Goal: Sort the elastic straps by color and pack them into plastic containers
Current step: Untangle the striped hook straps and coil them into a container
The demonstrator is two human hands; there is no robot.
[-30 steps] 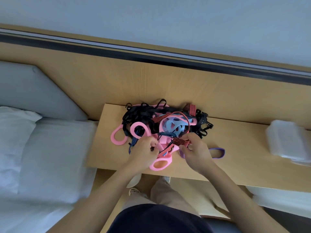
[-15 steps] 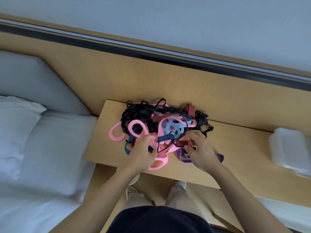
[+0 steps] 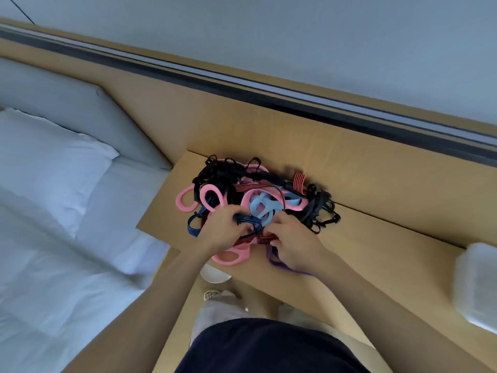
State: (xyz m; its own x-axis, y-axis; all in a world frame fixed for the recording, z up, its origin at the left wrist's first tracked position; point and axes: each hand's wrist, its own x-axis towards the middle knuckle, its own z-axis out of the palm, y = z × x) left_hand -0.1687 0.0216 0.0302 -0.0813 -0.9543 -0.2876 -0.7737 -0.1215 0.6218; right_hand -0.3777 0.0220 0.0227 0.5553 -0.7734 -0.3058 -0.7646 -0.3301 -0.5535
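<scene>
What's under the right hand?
A purple strap trails out from under the right hand onto the wooden shelf; the hand pinches a red-black strap. The palm hides how either continues.

1 wide-angle camera, worn on the person's head, looks forward and steeply down from close above the counter (image 3: 376,251). The left hand (image 3: 223,232) and right hand (image 3: 293,243) sit mid-frame, the bed (image 3: 67,265) at left, the wall (image 3: 295,36) slanting across the top.
</scene>
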